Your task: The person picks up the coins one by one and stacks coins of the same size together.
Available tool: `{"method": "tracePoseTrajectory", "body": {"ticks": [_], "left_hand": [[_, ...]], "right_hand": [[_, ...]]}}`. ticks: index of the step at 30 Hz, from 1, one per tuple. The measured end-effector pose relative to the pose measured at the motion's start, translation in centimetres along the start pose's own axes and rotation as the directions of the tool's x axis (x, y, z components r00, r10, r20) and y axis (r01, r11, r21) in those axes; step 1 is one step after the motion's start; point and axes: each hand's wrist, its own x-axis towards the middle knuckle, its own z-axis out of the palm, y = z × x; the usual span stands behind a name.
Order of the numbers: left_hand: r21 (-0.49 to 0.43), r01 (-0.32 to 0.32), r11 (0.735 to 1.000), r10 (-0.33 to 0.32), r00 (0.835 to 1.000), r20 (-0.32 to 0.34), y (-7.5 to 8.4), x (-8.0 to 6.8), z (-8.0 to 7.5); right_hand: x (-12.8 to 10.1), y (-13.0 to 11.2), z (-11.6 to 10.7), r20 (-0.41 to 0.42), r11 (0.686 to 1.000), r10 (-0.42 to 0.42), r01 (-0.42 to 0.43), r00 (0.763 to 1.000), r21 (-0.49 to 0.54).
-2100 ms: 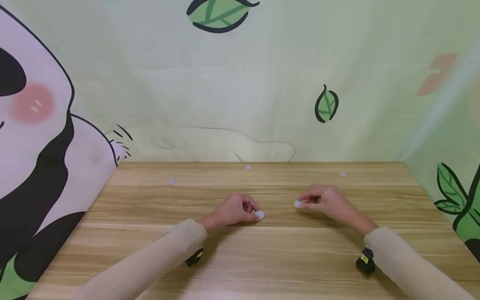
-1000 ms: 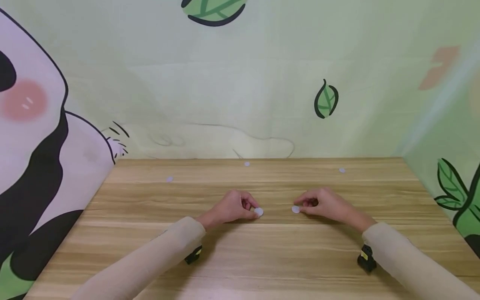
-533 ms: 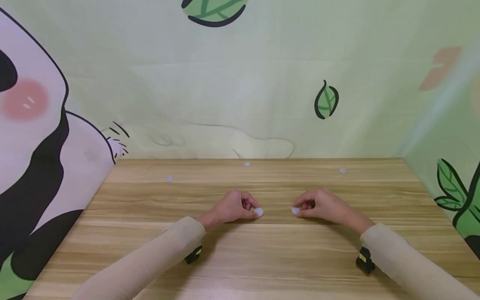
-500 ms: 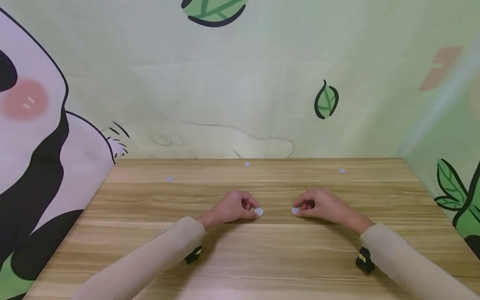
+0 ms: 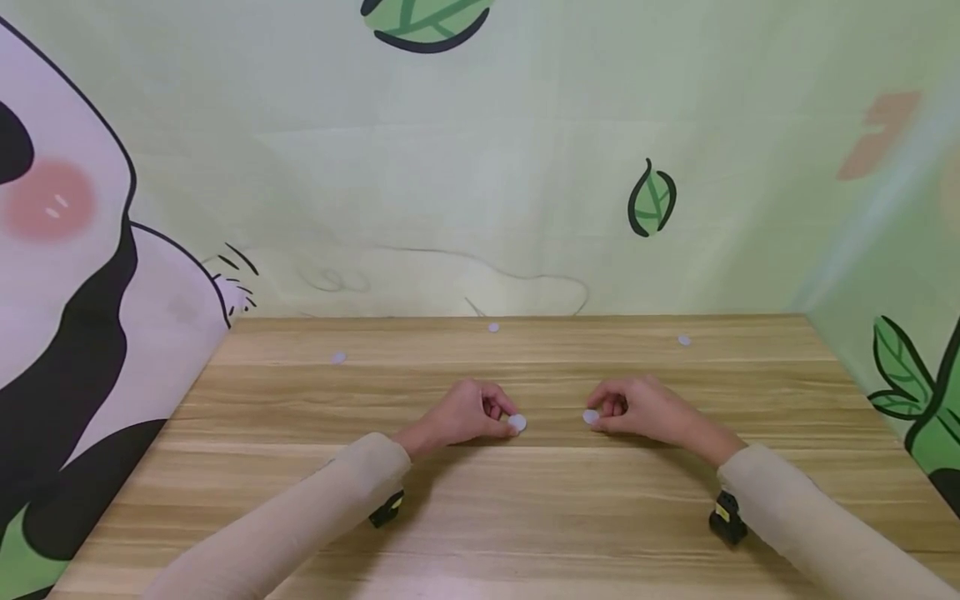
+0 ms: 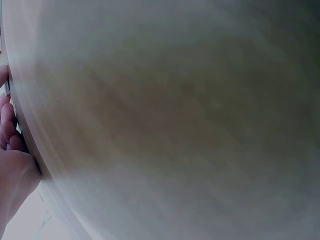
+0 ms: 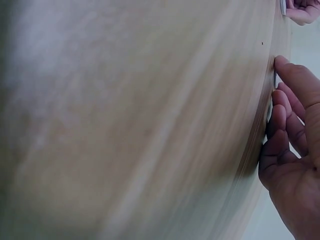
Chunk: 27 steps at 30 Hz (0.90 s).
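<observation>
On the wooden table (image 5: 525, 500) both hands rest near the middle, fingers curled. My left hand (image 5: 505, 417) pinches a small white disc (image 5: 517, 423) at its fingertips, low on the tabletop. My right hand (image 5: 604, 411) pinches a second white disc (image 5: 591, 416), a short gap to the right of the first. In the right wrist view the right hand's fingers (image 7: 287, 125) lie against the table, and the left hand (image 7: 301, 10) shows at the top edge. The left wrist view is mostly blurred table, with the left hand (image 6: 12, 165) at its left edge.
Three more small white discs lie near the table's far edge: left (image 5: 339, 357), centre (image 5: 492, 327) and right (image 5: 684, 340). A printed cloth backdrop (image 5: 480, 167) rises behind and beside the table. Black wrist cameras (image 5: 387, 508) (image 5: 726, 521) sit under both sleeves.
My right hand has brought its disc down to the tabletop and a little leftwards, closer to the left hand. The left hand and its disc have hardly moved.
</observation>
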Motion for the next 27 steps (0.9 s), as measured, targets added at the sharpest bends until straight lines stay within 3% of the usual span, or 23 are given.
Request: {"method": "tracePoseTrajectory", "body": {"ticks": [14, 27], "left_hand": [[0.043, -0.033, 0.999, 0.032, 0.999, 0.025, -0.16, 0.22, -0.18], [0.064, -0.037, 0.997, 0.029, 0.992, 0.125, 0.39, 0.71, -0.85]], "right_hand": [[0.05, 0.11, 0.16, -0.015, 0.999, 0.023, -0.023, 1.0, 0.024], [0.11, 0.18, 0.23, -0.006, 0.999, 0.051, -0.051, 0.999, 0.019]]}}
